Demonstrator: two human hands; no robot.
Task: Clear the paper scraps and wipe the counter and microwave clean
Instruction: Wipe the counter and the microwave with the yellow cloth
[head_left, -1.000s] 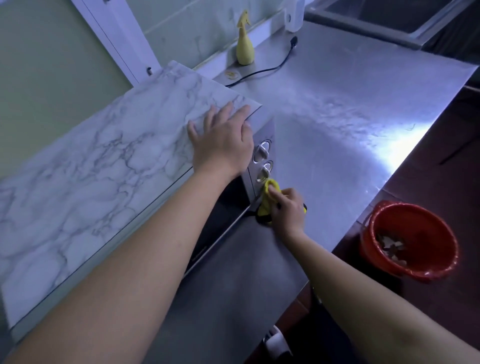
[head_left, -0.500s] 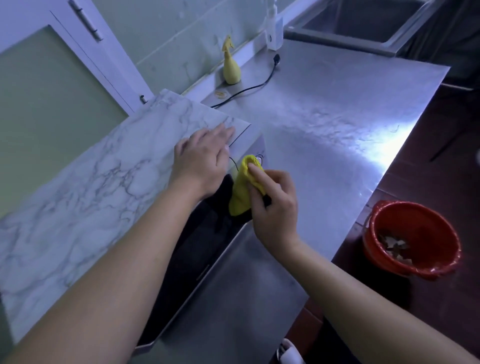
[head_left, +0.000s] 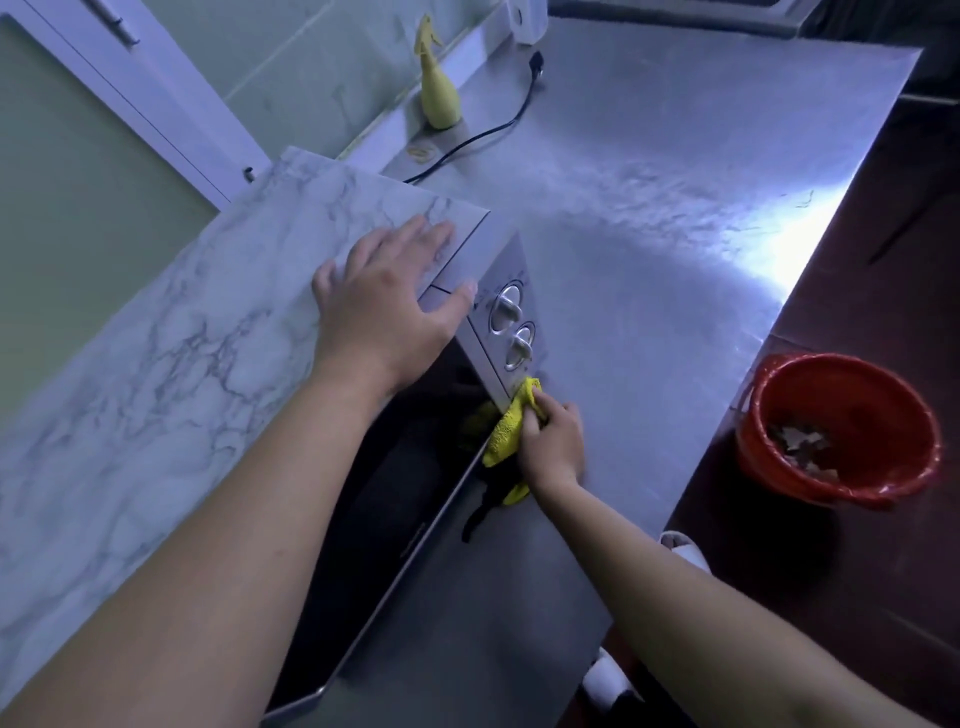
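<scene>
The left hand (head_left: 384, 312) lies flat with its fingers spread on the marble-patterned top of the microwave (head_left: 156, 364), thumb hooked over the front edge. The right hand (head_left: 553, 441) grips a bunched yellow cloth (head_left: 506, 431), pressing it to the lower corner of the control panel, just under the two knobs (head_left: 514, 327). The microwave stands on a steel tabletop (head_left: 649, 234). At the back wall stands a yellow spray bottle (head_left: 439, 98), with a black cord (head_left: 488, 136) beside it. On the floor to the right, a red bucket (head_left: 748, 452) holds paper scraps (head_left: 797, 441).
</scene>
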